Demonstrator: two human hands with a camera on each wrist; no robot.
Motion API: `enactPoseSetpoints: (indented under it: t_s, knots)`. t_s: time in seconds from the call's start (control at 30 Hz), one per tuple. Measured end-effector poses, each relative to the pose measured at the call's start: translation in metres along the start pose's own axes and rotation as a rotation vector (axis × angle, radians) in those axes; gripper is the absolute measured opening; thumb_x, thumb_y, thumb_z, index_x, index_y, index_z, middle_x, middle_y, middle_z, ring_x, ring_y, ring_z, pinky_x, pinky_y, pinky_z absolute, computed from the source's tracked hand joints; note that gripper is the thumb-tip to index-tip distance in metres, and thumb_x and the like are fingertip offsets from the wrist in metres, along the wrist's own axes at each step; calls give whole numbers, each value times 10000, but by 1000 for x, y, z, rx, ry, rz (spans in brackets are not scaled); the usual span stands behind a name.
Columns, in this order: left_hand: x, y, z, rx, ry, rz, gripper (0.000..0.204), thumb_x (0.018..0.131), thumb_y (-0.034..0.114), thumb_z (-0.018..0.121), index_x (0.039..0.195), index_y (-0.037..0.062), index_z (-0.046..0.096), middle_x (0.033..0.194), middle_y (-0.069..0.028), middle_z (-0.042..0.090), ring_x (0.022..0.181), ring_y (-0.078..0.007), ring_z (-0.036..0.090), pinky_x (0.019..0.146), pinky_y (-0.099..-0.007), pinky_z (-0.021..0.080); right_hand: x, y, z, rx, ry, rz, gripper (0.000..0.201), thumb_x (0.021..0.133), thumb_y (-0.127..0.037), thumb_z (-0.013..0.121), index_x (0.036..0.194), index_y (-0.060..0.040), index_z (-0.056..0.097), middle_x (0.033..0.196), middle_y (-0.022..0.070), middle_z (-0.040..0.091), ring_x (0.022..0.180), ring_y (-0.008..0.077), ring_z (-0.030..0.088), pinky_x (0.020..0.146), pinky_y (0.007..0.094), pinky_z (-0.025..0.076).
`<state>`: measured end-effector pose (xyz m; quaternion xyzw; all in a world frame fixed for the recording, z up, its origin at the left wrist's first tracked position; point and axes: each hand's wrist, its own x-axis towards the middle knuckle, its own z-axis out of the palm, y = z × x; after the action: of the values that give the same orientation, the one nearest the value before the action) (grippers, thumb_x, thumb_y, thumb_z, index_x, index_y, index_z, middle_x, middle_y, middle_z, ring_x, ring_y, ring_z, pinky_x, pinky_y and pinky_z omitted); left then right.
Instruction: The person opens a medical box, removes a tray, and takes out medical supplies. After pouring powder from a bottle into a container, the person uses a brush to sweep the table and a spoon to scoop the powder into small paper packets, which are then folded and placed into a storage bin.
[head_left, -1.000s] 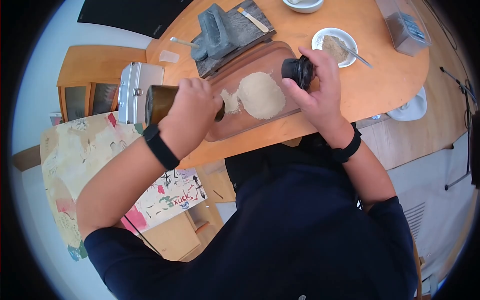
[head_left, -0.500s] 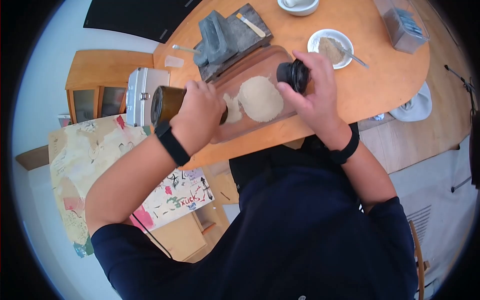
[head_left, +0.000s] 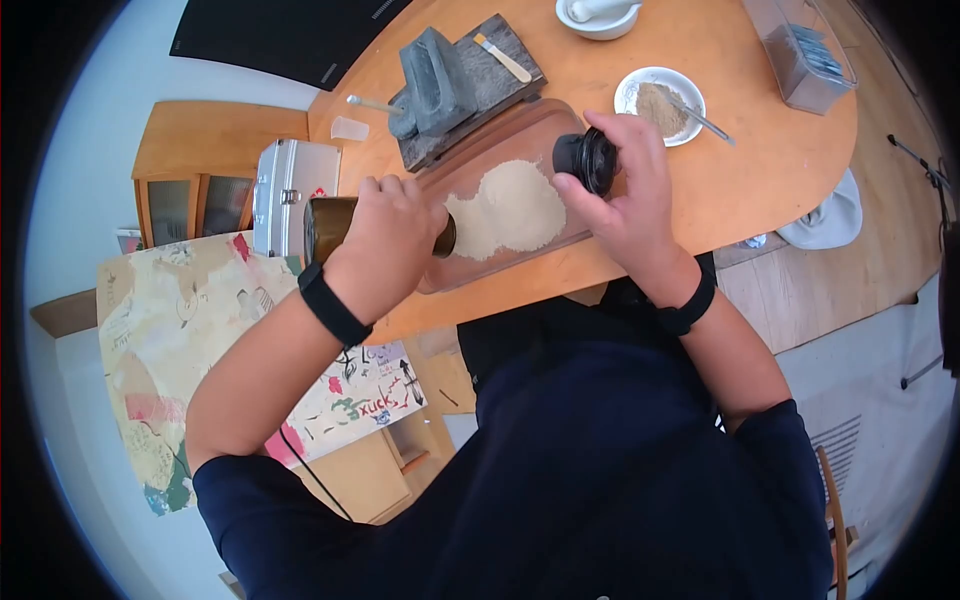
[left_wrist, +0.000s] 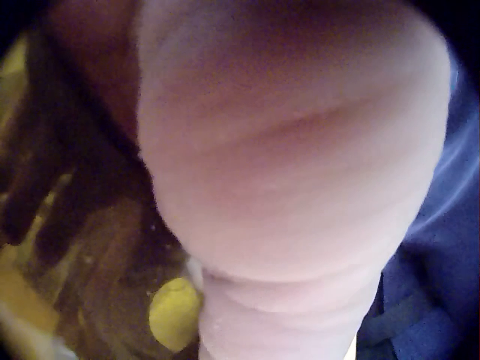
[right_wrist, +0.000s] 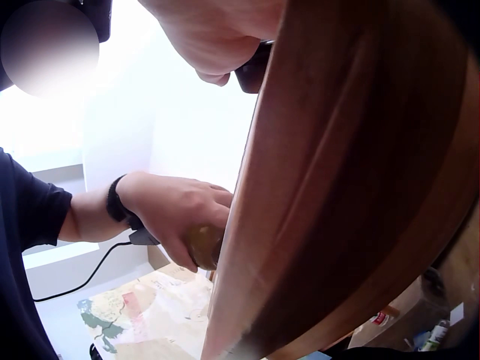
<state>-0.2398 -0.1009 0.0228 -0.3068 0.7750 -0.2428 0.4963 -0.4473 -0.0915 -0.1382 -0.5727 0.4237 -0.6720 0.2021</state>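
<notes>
My left hand (head_left: pixel 385 225) grips a brown glass jar (head_left: pixel 325 228) tipped on its side. The jar's mouth lies over the left end of a reddish-brown tray (head_left: pixel 552 112). Pale, sand-like powder (head_left: pixel 522 200) spreads in the tray as a round heap joined to a smaller patch by the mouth. Above the tray's right end, my right hand (head_left: pixel 640 190) holds a black lid (head_left: pixel 583 162) between thumb and fingers. The left wrist view is mostly filled by the hand (left_wrist: pixel 292 157), with brown glass beside it. Across the table edge, the right wrist view catches the jar (right_wrist: pixel 204 246) too.
Behind the tray, a dark board (head_left: pixel 510 50) carries a grey stone block (head_left: pixel 435 75) and a brush (head_left: pixel 503 58). A white bowl (head_left: pixel 628 95) with powder and a spoon stands right, near a mortar (head_left: pixel 600 22) and a clear bin (head_left: pixel 805 65). A silver case (head_left: pixel 290 195) stands left.
The small patch of powder by the jar's mouth has grown and run together with the larger heap. Both hands keep their hold, the left on the jar, the right on the lid.
</notes>
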Motion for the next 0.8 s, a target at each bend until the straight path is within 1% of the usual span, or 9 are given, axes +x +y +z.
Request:
enactPoseSetpoints:
  t_s: [0.13, 0.23, 0.3, 0.37, 0.5, 0.6, 0.67, 0.77, 0.8]
  knots:
    - [0, -3, 9, 75, -17, 23, 401, 790, 192, 695, 1177, 121, 619, 969, -91, 600, 928, -255, 585, 775, -388, 441, 4, 0, 1, -6, 3, -25, 590, 726, -130, 839, 1246, -28, 580, 1113, 164, 531, 999, 323, 548, 881, 392, 476]
    - [-7, 2, 8, 19, -64, 3, 443, 788, 186, 696, 1217, 118, 611, 987, -97, 600, 940, -263, 585, 789, -388, 445, -7, -6, 0, -8, -14, 12, 585, 728, -131, 837, 1244, -24, 581, 1114, 165, 532, 997, 326, 548, 876, 394, 471]
    - [-9, 1, 6, 0, 1, 15, 461, 785, 184, 697, 1234, 123, 609, 987, -101, 597, 941, -269, 586, 805, -393, 452, 3, 0, 0, -14, -18, 8, 583, 730, -131, 834, 1244, -23, 581, 1114, 166, 532, 997, 326, 548, 872, 394, 469]
    - [-11, 2, 8, -61, -43, 3, 464, 777, 186, 705, 1229, 136, 613, 990, -104, 591, 946, -273, 582, 819, -398, 455, -1, -1, -1, -15, -10, -13, 583, 726, -127, 834, 1241, -22, 581, 1110, 168, 532, 995, 326, 548, 865, 396, 468]
    - [-14, -3, 13, -22, -50, 10, 451, 780, 194, 707, 1219, 143, 619, 992, -112, 584, 955, -280, 577, 822, -409, 456, -1, -3, -1, -8, -9, -6, 585, 720, -131, 839, 1236, -25, 586, 1090, 166, 534, 990, 327, 546, 868, 396, 469]
    - [-5, -7, 19, -17, 9, -12, 479, 776, 189, 712, 1241, 147, 606, 989, -108, 583, 940, -274, 578, 818, -409, 457, 1, -3, 0, -31, -21, -17, 588, 717, -126, 839, 1240, -28, 588, 1084, 167, 539, 987, 326, 547, 863, 394, 471]
    - [-6, -3, 21, -100, -67, -29, 503, 767, 180, 722, 1255, 157, 600, 990, -106, 587, 940, -276, 585, 819, -405, 453, -3, -3, 2, -33, -22, -13, 592, 715, -122, 840, 1241, -29, 587, 1081, 165, 541, 986, 326, 548, 861, 394, 472]
    - [-14, 0, 14, -134, -33, -8, 553, 747, 189, 740, 1279, 171, 591, 991, -103, 595, 952, -280, 594, 802, -408, 455, 7, 3, 2, -35, -6, -45, 597, 710, -116, 841, 1244, -32, 586, 1079, 162, 545, 986, 325, 549, 859, 394, 474]
    - [-12, -3, 15, -229, -56, -41, 584, 737, 212, 747, 1297, 184, 586, 1003, -100, 601, 970, -288, 597, 810, -424, 452, -1, 0, 1, -22, -18, -27, 599, 709, -112, 841, 1245, -34, 586, 1079, 160, 547, 987, 325, 549, 859, 393, 475]
